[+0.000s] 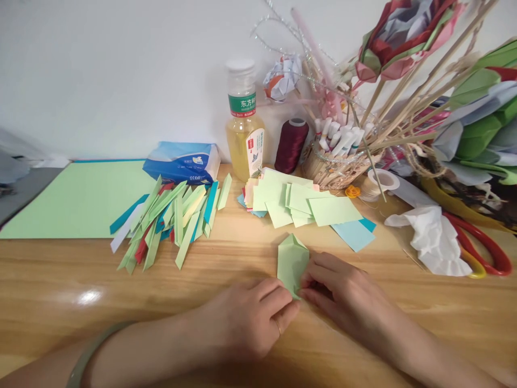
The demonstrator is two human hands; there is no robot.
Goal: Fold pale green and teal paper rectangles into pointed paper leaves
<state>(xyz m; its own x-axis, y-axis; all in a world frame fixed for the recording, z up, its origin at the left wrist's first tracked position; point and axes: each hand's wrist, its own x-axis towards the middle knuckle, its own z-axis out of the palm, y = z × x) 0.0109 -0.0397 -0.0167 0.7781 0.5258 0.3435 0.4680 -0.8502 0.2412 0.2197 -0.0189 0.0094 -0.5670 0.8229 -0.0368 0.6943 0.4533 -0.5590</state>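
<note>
A small light green piece of paper [291, 261] lies on the wooden table between my hands, its far end folded to a point. My left hand [262, 315], with a ring on one finger, is closed on the near end of the paper; its fingertips are partly hidden. My right hand [333, 280] pinches the paper's right edge near the lower corner. Just beyond the paper lies a loose pile of green paper rectangles [335, 210], with light blue sheets [353, 234] under its right side.
Folded paper strips [161, 215] are heaped at the left, before a blue tissue pack [181, 161] and large green sheets [76, 199]. A drink bottle [244, 129], dark red thread spool [291, 145] and basket [339, 167] stand behind. Crumpled tissue [430, 240] and red-handled scissors [484, 245] lie right.
</note>
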